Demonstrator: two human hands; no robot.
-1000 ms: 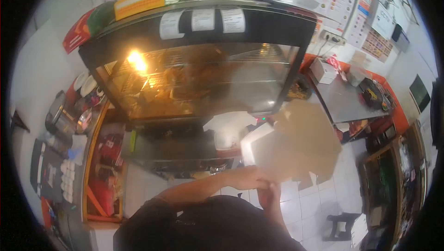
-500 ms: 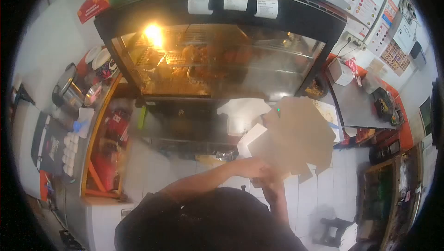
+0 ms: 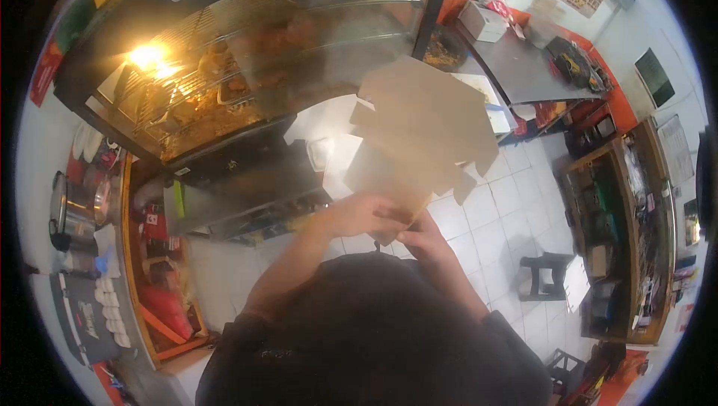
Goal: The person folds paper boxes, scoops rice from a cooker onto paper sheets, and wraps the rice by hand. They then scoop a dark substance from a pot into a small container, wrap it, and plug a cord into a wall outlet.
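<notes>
A large unfolded brown cardboard box blank (image 3: pixel 426 118), with notched flaps, is held out in front of my chest. Its near end lies between my hands. My left hand (image 3: pixel 363 215) is closed on that edge, its fingers bent across it. My right hand (image 3: pixel 425 241) grips the same edge from the right, thumb on top. Just behind the blank, an open white carton (image 3: pixel 321 125) stands on the dark counter and is partly covered by it.
A lit glass food warmer (image 3: pixel 254 54) with racks of browned food fills the back left. To the right are a steel table (image 3: pixel 531 65) and a wooden shelf unit (image 3: pixel 621 234). A black stool (image 3: pixel 542 275) stands on the tiled floor. An orange-edged shelf (image 3: pixel 161 286) is at left.
My view has turned to the right and tilted, so the warmer sits further left. Both hands still hold the cardboard blank, now nearer the middle of the view.
</notes>
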